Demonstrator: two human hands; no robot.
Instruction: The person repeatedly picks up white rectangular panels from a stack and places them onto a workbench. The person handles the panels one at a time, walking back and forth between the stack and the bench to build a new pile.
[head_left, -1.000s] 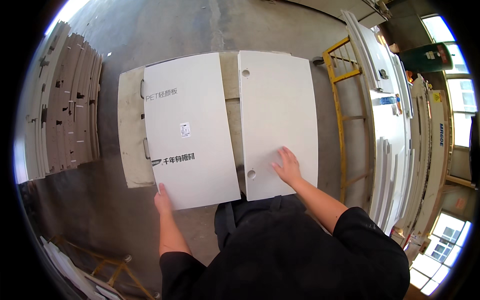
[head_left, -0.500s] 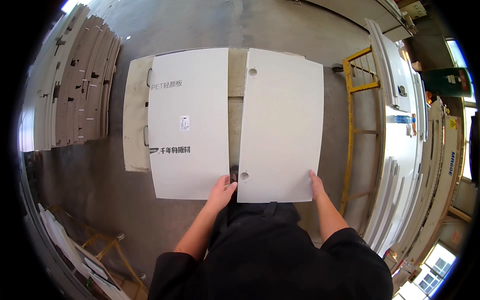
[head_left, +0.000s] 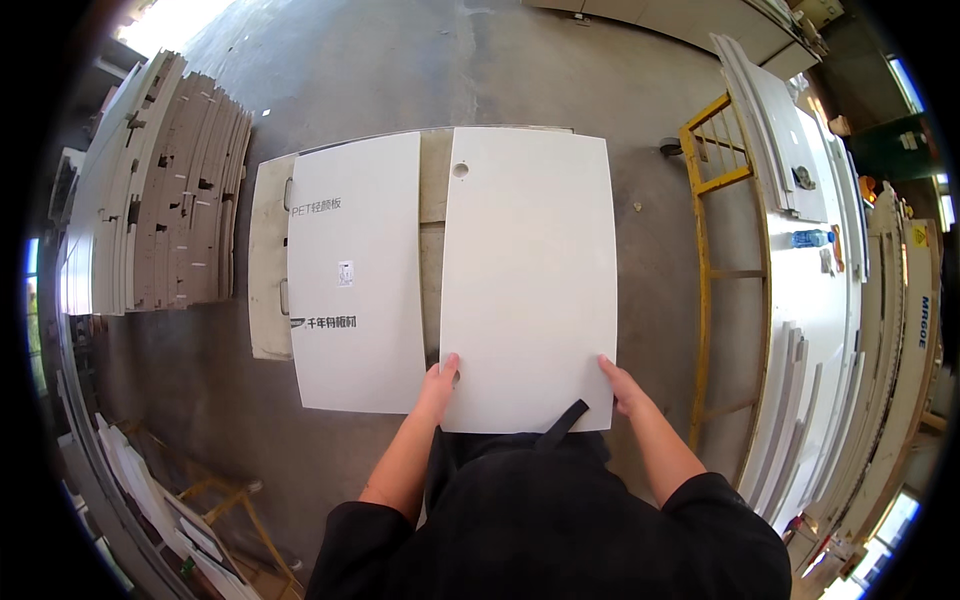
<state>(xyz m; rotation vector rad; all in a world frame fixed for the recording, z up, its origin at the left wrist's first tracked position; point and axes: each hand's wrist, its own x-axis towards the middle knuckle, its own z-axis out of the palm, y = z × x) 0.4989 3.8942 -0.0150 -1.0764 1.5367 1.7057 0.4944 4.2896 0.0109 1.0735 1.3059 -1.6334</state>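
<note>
A white rectangular cabinet panel [head_left: 528, 270] is in front of me. Near its left edge are two round holes; the closer one is partly covered by a thumb. My left hand [head_left: 436, 388] grips the panel's left edge, thumb on top and fingers hidden underneath. On the opposite edge my right hand [head_left: 622, 386] holds it the same way. A black strap [head_left: 564, 424] crosses the near edge of the panel. To the left, a second white panel [head_left: 370, 250] with dark print and a small label lies on a cream-coloured surface [head_left: 269, 260] fitted with handles.
Tall stacks of boards [head_left: 185, 190] stand at the far left. On the right are a yellow metal frame cart [head_left: 703, 270] and a white-topped table with a blue bottle [head_left: 812, 239] and narrow strips [head_left: 785, 420]. Another yellow frame [head_left: 245, 515] is at lower left.
The held panel has come nearer to me and looks larger, with both hands still at its edges. My left thumb now rests on its top. The view has shifted.
</note>
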